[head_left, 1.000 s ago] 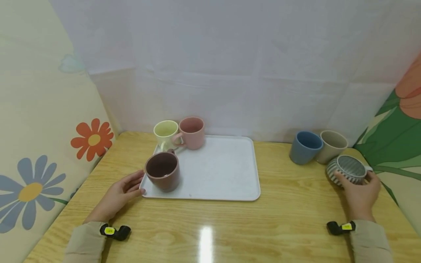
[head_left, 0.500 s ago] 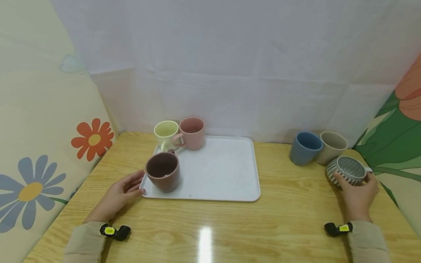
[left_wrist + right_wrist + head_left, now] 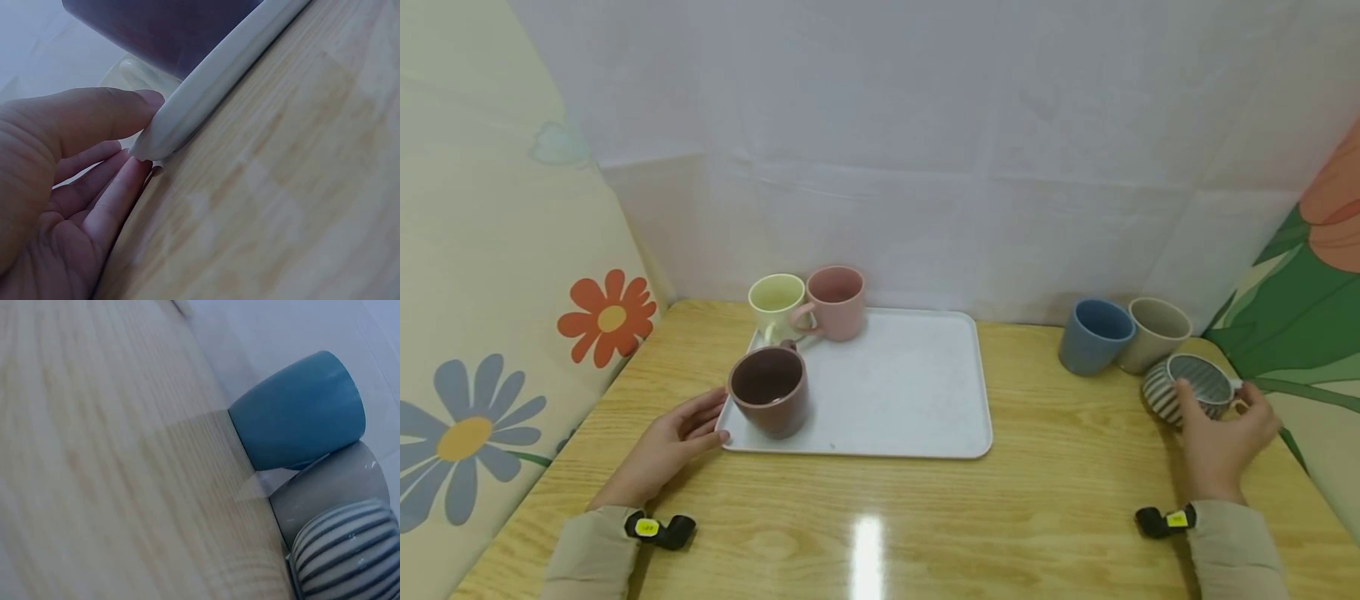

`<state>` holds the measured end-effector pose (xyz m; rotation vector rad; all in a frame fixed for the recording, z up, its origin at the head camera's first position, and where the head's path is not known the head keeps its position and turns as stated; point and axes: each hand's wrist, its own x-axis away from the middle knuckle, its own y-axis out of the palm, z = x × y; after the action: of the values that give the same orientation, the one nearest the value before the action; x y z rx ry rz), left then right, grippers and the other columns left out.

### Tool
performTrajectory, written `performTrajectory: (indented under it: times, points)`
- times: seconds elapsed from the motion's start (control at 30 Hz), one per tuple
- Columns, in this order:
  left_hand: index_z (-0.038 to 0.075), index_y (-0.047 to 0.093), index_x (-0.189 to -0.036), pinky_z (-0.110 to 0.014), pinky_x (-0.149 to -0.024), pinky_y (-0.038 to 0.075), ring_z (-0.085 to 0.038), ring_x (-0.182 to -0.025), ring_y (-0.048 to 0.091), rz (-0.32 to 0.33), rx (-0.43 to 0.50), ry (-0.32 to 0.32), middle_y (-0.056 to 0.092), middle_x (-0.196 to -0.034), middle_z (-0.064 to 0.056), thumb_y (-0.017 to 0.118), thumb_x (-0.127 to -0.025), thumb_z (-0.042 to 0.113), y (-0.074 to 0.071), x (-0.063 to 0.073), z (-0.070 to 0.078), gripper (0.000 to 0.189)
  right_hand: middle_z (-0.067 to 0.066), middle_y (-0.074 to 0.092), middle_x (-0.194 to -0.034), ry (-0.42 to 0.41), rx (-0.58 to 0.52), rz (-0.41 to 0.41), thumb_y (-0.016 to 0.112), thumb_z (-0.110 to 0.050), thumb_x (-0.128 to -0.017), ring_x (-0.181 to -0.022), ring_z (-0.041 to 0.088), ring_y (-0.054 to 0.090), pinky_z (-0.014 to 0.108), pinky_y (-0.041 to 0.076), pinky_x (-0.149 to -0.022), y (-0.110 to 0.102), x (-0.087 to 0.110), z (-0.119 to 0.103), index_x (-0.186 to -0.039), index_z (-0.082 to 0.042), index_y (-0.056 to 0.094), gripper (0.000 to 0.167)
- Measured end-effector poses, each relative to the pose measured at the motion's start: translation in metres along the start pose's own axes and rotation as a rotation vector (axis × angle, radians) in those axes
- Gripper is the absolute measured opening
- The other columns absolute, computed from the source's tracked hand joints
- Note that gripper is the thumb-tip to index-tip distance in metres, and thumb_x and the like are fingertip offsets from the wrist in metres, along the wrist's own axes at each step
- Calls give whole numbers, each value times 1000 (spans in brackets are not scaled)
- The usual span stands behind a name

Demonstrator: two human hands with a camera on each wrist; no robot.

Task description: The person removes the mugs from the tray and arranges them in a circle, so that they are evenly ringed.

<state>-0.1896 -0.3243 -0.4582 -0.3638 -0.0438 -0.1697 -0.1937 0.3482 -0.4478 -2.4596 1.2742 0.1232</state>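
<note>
My left hand holds the near left corner of the white tray, its thumb on the near rim and its fingers along the left side. In the left wrist view the thumb and fingertips meet the tray edge. Just inside that corner stands a brown mug. On the far right, my right hand holds a grey-and-white striped mug, thumb at its near side and fingers curled at the handle. The right wrist view shows this striped mug upright, with my fingers out of view.
Behind the striped mug stand a blue cup and a beige cup, side by side. A pink mug and a yellow-green mug stand at the tray's far left corner. A white cloth hangs behind the table.
My right hand has shifted on the striped mug: the thumb has moved up and right, and the fingers have moved outward at the handle. The striped mug, the left hand and the tray stay put.
</note>
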Motion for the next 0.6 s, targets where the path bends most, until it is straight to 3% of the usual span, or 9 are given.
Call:
performTrajectory:
  times: [0.1, 0.33, 0.6]
  points:
    - [-1, 27, -159, -9, -94, 47, 16, -116, 48, -3, 3, 2, 36, -157, -27, 73, -95, 20, 0, 0, 0, 81, -15, 31, -126, -73, -38, 40, 76, -35, -90, -115, -2, 31, 22, 31, -102, 3, 4, -6, -145, -11, 46, 68]
    - [-2, 27, -158, -8, -95, 46, 17, -116, 47, -3, -10, 11, 36, -157, -28, 73, -96, 21, 0, 1, 0, 81, -26, 37, -111, -393, -80, 45, 73, -13, -91, -104, -6, 34, 22, 34, -91, 12, 19, -24, -127, 9, 57, 45]
    - [1, 27, -159, -8, -95, 46, 16, -116, 47, -6, -18, -6, 36, -157, -26, 73, -96, 24, -1, 0, 0, 81, -21, 43, -104, -493, -144, -93, 67, -2, -92, -99, -2, 43, 16, 41, -86, 24, 43, -39, -119, 13, 61, 32]
